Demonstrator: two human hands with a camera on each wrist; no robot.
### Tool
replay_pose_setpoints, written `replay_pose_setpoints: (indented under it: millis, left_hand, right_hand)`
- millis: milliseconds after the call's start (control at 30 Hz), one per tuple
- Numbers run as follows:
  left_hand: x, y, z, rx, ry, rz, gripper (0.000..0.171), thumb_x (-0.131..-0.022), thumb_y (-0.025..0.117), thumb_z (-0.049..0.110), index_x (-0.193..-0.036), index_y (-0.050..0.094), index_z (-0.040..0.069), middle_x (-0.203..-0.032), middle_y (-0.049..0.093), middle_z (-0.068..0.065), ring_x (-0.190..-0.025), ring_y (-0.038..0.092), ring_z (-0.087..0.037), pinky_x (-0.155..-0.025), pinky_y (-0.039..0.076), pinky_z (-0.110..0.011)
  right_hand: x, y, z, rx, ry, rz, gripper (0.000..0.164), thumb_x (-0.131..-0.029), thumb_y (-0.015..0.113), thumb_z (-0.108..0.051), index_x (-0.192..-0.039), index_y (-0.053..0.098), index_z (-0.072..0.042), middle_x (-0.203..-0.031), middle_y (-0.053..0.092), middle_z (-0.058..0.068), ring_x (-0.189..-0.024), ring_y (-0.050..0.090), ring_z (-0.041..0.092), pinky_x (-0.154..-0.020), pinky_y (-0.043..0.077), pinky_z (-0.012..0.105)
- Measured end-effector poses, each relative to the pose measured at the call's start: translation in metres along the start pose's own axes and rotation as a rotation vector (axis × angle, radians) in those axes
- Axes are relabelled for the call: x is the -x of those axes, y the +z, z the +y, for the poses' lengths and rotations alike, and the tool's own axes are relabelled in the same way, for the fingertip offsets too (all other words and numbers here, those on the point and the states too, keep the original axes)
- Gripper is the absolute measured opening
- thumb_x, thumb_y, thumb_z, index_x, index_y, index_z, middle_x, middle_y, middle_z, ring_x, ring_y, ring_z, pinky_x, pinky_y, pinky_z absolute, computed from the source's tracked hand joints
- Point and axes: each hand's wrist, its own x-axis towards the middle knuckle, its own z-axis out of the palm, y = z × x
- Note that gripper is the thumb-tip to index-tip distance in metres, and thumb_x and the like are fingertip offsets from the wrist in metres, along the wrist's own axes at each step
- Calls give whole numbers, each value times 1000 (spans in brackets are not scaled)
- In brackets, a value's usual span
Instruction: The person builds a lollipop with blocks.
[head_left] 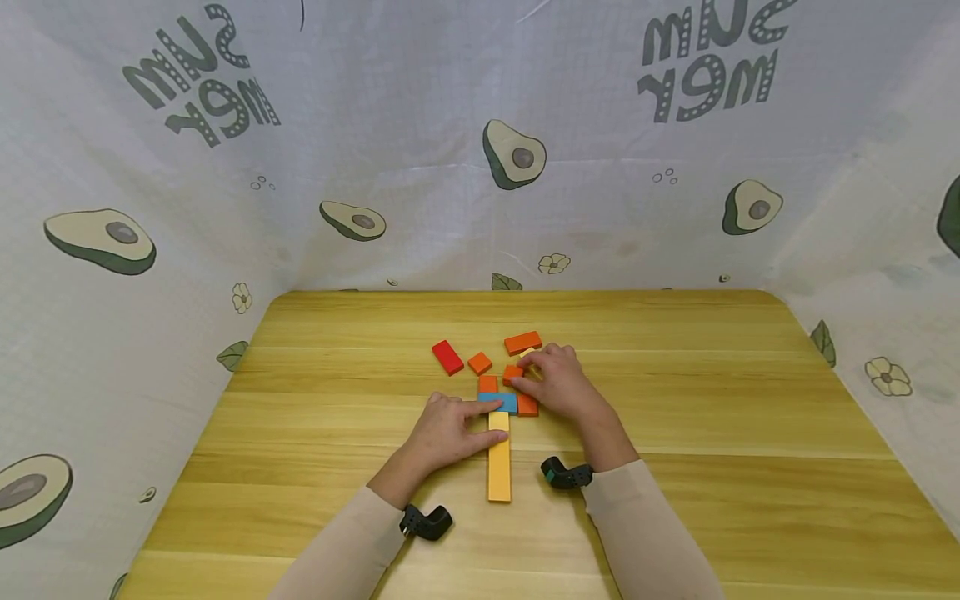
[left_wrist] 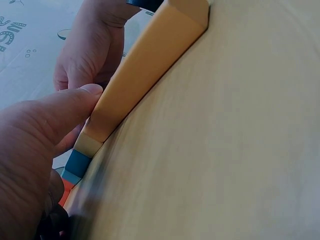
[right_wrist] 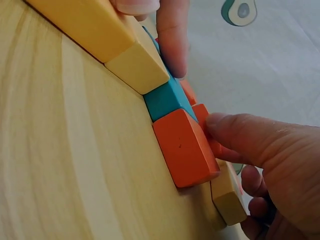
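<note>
My left hand [head_left: 447,429] lies left of a row of toy blocks. Its extended index finger rests on a blue block [head_left: 511,402], and the thumb touches the long yellow block [head_left: 499,471]. A paler section [right_wrist: 137,67] lies between yellow and blue in the right wrist view. Between thumb and index finger, my right hand [head_left: 562,383] pinches a small orange block [head_left: 512,373] just above the blue one. Another orange block [head_left: 528,406] touches the blue block's right end; a third orange block [head_left: 488,383] sits against its far side at the left.
A red block [head_left: 447,357] and a small orange square block [head_left: 480,363] lie loose beyond the row. Farther right is an orange oblong block [head_left: 522,342]. A pale yellow block [right_wrist: 227,195] lies beside the right fingers. A patterned curtain [head_left: 420,167] hangs behind the wooden table [head_left: 315,467].
</note>
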Motion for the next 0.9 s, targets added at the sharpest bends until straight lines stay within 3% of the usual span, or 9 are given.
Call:
replay_pose_setpoints:
  millis: [333,900]
  left_hand:
    - [-1,1,-1,8,-2,-7,54,-90,71,57,-136,67,29,-56,54,11,-53,43,-2,-82,33,-32]
    - [0,1,-1,-4,-2,-6,54,-90,72,56,-136,67,30,-58,55,10,-57,45,-2,-81,33,-32]
  right_hand:
    - [0,-1,-1,-39,11,-72,26,-92,76,-38,-109,76,-19,-109,59,8,-104,45,30,-85,40,40]
    - [-2,0,-3,-15,-2,-78,18,-95,73,-34,-108,77,-22,-101,57,5,-96,42,26,-80,32,36]
